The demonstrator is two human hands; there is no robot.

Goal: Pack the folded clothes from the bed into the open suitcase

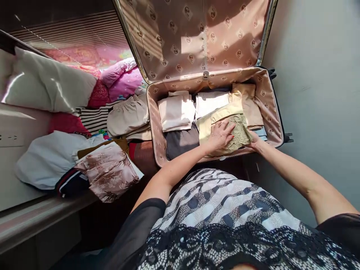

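Observation:
A folded olive-green garment (240, 131) with a pale yellow waistband part (227, 111) lies at the front of the open suitcase (157, 148). My left hand (222, 135) rests flat on top of it, fingers spread. At its right edge, my right hand (254, 139) grips the garment, with the fingers partly hidden by the cloth. Around it in the case are folded white clothes (177, 110), another white folded piece (212, 102), a dark grey garment (182, 142) and a tan garment (250, 107). A bit of light blue cloth (261, 133) shows beside my right hand.
The suitcase lid (194, 41) stands raised at the back. To the left lie beige trousers (128, 116), a striped cloth (94, 119), a floral pink garment (109, 168), a white cloth bundle (56, 161) and a white pillow (50, 82). A grey wall (317, 93) borders the right side.

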